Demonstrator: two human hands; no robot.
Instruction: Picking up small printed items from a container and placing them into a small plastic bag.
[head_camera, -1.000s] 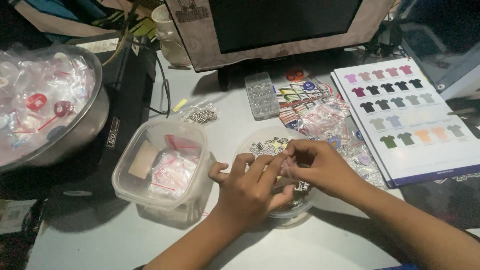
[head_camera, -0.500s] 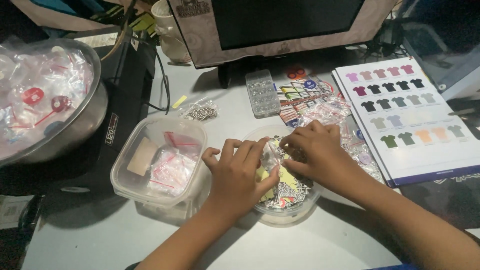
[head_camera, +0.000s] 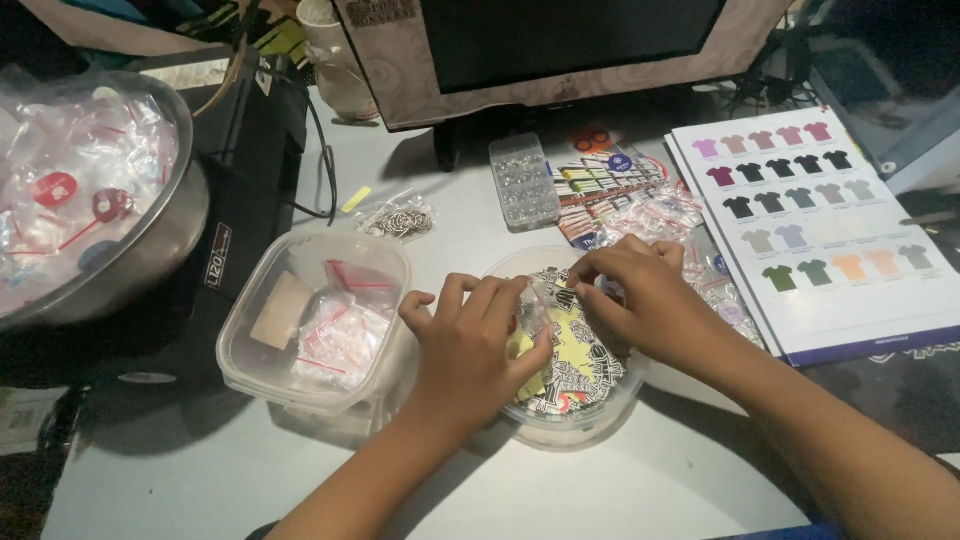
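A round clear plastic tub (head_camera: 570, 425) full of small printed stickers sits at the middle of the grey desk. Both hands rest over it. My left hand (head_camera: 470, 345) and my right hand (head_camera: 640, 295) pinch a small clear plastic bag (head_camera: 535, 305) between their fingertips above the stickers. A yellow sticker (head_camera: 570, 345) lies on top of the pile under the hands.
A square clear container (head_camera: 315, 320) with small zip bags stands to the left. A metal bowl (head_camera: 150, 260) of bagged items is at far left. A shirt colour chart (head_camera: 810, 220) lies at right. A monitor (head_camera: 560, 45), a clear bead box (head_camera: 522, 180) and loose packets (head_camera: 650, 215) are behind.
The hands have spread slightly apart over the round tub, the left drawing back toward me. They now hold the small clear bag between them, and the yellow sticker shows beneath.
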